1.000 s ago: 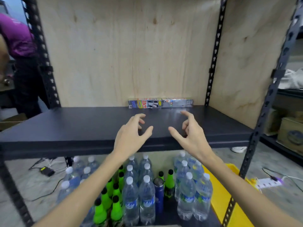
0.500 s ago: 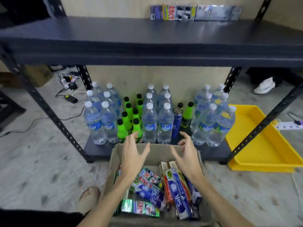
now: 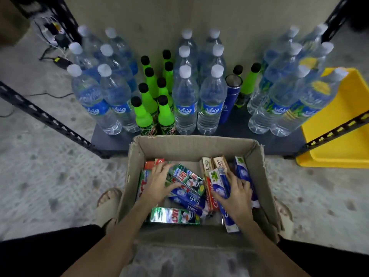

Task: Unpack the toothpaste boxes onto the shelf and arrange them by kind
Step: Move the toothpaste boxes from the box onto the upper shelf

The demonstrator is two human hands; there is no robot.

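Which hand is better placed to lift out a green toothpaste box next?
Left. The left hand already rests on the tilted green box; the right hand lies on the blue and red boxes.

I see a matt brown cardboard box (image 3: 257, 168) with rough, torn edges, and in it thin card toothpaste boxes (image 3: 187, 178), mostly glossy, one (image 3: 174, 215) with a foil-like shine. The water bottles (image 3: 209, 100) behind are clear, smooth plastic with shiny printed labels; the green bottles (image 3: 142, 114) look glossy too. The tray (image 3: 339, 156) is smooth yellow plastic, the shelf posts (image 3: 46, 118) dark punched metal, matt. The floor (image 3: 50, 176) looks like rough, speckled concrete.
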